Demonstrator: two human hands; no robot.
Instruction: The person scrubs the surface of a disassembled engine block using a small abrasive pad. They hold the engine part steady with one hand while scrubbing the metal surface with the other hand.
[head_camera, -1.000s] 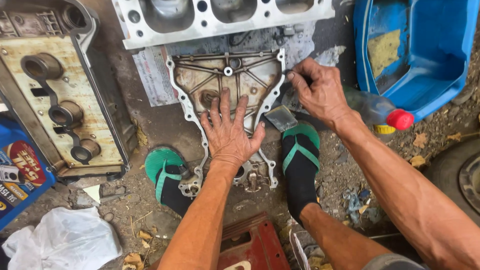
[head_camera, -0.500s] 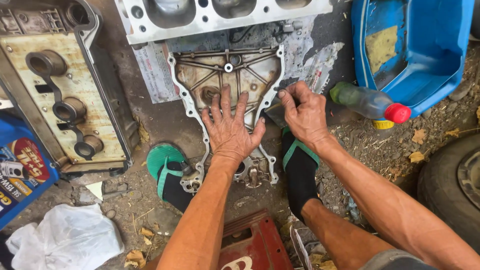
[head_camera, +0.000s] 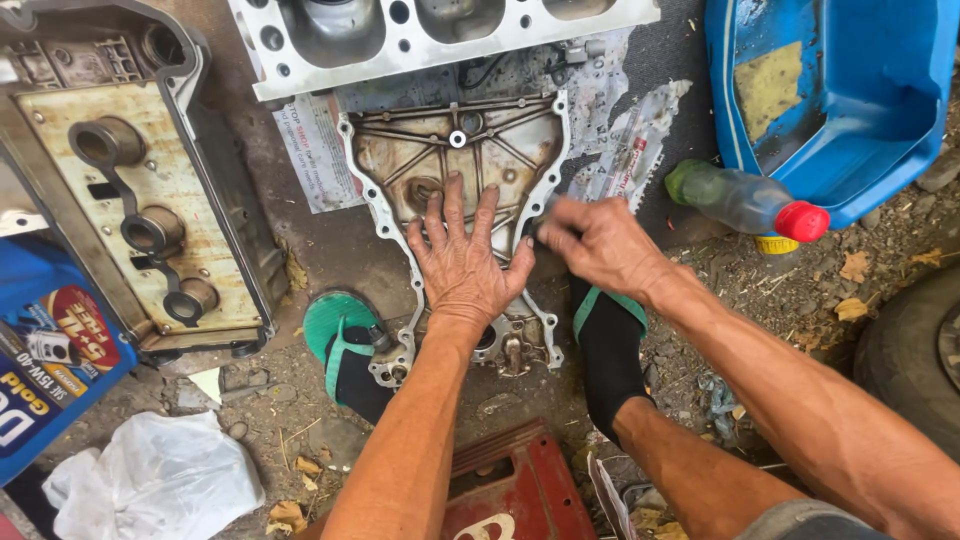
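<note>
A grimy aluminium engine cover (head_camera: 455, 150) with ribs and a row of bolt holes lies flat on the ground between my feet. My left hand (head_camera: 465, 260) rests flat on its lower middle, fingers spread, holding nothing. My right hand (head_camera: 600, 245) is at the cover's right edge, blurred, with the fingers curled around a small grey piece (head_camera: 537, 228) that is mostly hidden. My feet in black socks and green sandals (head_camera: 345, 345) (head_camera: 605, 350) flank the cover's lower end.
A cylinder head (head_camera: 440, 30) lies just beyond the cover and a valve cover (head_camera: 130, 220) to the left. On the right are a blue pan (head_camera: 850, 90), a red-capped bottle (head_camera: 740, 200) and a tyre (head_camera: 920, 360). Near me are a blue carton (head_camera: 50, 360), a plastic bag (head_camera: 160, 480) and a red metal part (head_camera: 510, 490).
My right hand has moved left and down from beside the bottle to the cover's right edge, closing its fingers. My left hand has stayed flat on the cover.
</note>
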